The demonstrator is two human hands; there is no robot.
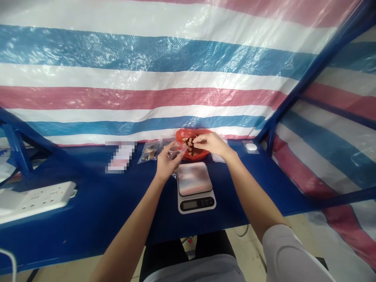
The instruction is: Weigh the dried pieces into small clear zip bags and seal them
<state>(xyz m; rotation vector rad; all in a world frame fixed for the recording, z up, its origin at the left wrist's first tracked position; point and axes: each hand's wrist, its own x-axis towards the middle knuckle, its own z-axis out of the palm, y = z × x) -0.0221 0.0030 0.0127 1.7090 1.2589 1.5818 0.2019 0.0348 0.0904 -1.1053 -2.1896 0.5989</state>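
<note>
My left hand grips a small clear plastic bag just above the far left corner of a white digital kitchen scale. Its fingers are closed on the bag's mouth. My right hand hovers over an open red plastic bag full of small brown pieces. Its fingertips are pinched together on one or more of those pieces, beside the clear bag's opening. The scale's steel plate is bare.
A filled clear bag lies left of the red bag. A blurred card sits further left, a white power strip at the table's left end, and a small white round item at the back right. A striped tarp walls the blue table.
</note>
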